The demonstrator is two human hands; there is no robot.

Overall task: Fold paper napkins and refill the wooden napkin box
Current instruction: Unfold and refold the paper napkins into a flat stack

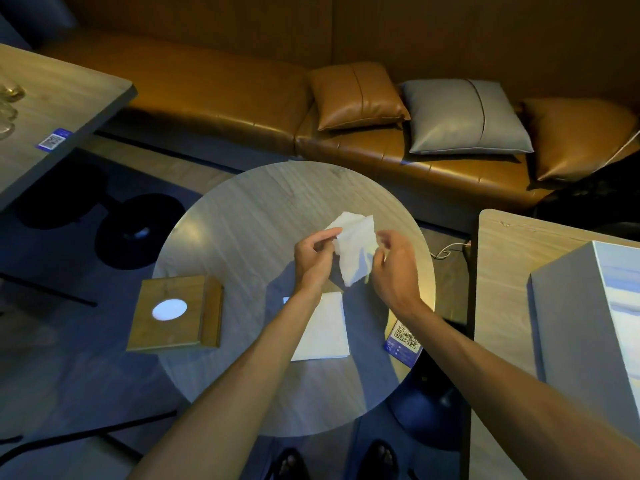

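From the head view, both hands worked above the middle of the round counter (242,220). The left hand (313,258) had its fingers curled and pinched the left edge of a loose napkin (356,247). The right hand (394,268) was curled at the napkin's right edge and seemed to pinch it too, though its fingertips were partly hidden behind the paper. The napkin hung crumpled between them, lifted off the counter, not yet flat or creased.

A folded stack (325,327) lay on the counter nearer the near edge, partly under the left forearm. The box (175,313) sat at the left edge, lid on, white showing through its oval opening (169,309) (how full it was could not be told). A QR card (403,341) lay at the right edge.

The step in hand looked like opening out a fresh napkin before folding it. The next move probably called for pulling the paper taut, matching its edges and pressing a crease, then laying it on the stack. Refilling the box appeared to be still ahead.
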